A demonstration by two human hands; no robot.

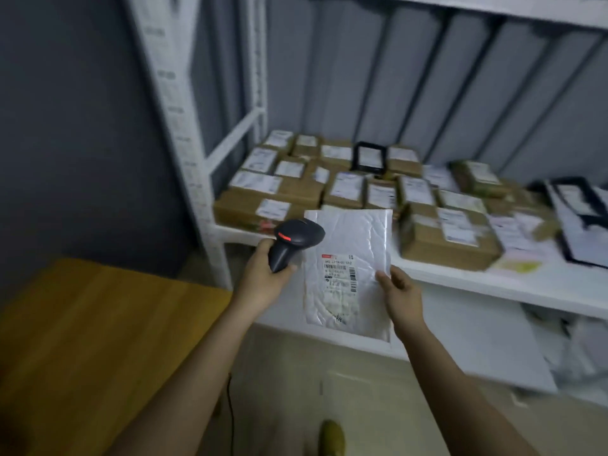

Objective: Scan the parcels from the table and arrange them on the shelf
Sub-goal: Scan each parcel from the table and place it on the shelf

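Observation:
My right hand point(399, 296) pinches the right edge of a white padded mailer point(348, 274), holding it up in front of the white shelf point(493, 281). The mailer's label with barcodes faces me. My left hand point(263, 271) grips the handle of a black barcode scanner point(294, 240) just left of the mailer; a red light glows on the scanner's head. Several brown cardboard parcels point(447, 235) with white labels lie on the shelf board behind.
A wooden table point(82, 340) is at the lower left. The shelf's white upright point(184, 126) stands between table and parcels. Black-edged bags point(575, 212) lie at the shelf's right end. White bags point(566, 350) fill the lower level. A cable point(230, 409) hangs near the floor.

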